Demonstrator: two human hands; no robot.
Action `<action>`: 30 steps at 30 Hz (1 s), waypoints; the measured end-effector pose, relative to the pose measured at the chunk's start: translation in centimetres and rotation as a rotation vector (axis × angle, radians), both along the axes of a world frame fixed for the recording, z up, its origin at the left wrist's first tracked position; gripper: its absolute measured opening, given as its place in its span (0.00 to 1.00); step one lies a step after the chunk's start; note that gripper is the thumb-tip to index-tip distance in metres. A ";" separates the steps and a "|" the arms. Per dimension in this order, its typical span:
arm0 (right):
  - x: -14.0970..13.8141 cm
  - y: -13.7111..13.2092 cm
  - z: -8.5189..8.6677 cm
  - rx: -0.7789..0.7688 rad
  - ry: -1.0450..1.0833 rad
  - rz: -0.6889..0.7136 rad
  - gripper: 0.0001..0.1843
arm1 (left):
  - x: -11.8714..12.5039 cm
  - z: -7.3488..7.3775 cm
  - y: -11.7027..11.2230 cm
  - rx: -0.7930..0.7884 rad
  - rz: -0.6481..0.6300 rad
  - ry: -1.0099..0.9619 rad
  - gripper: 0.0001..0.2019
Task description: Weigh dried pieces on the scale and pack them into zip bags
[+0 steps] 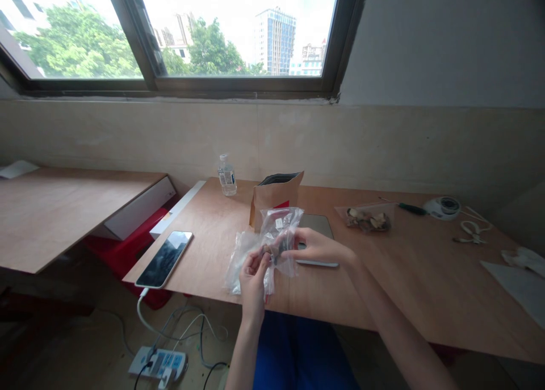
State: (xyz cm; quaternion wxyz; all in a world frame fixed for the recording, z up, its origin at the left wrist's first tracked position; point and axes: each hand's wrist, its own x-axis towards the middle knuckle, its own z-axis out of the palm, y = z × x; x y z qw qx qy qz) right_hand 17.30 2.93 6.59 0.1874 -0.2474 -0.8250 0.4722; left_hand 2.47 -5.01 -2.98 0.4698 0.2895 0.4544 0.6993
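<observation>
A clear plastic bag [279,219] is between my two hands near the table's front edge. My left hand [254,271] pinches its lower left side, where something small and brownish shows by the fingertips. From the right, my right hand [309,245] grips the same bag, fingers closed on the plastic. More crumpled clear plastic [240,265] lies to the left, under and beside my left hand. Right behind the bag stands an open brown paper pouch [272,196]. A flat silver device [321,225] lies partly hidden beneath my right hand.
A phone [165,259] with a white cable rests at the left corner. A water bottle [227,177] stands behind. To the right are a bag of dried pieces [368,218], a green-handled screwdriver [412,209] and a dome camera [443,207]. A power strip [157,363] lies on the floor.
</observation>
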 end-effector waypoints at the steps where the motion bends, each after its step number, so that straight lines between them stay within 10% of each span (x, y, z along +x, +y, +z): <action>1: -0.2 0.0 -0.1 -0.007 0.005 -0.021 0.20 | 0.0 0.0 0.0 0.004 -0.019 -0.008 0.15; 16: -1.7 -0.2 -1.8 -0.039 0.114 -0.144 0.16 | 0.2 1.1 -0.7 0.033 -0.022 0.327 0.19; 30: -1.9 -0.1 -3.3 -0.152 0.146 -0.106 0.16 | 0.0 0.3 -0.2 -0.025 0.033 -0.064 0.17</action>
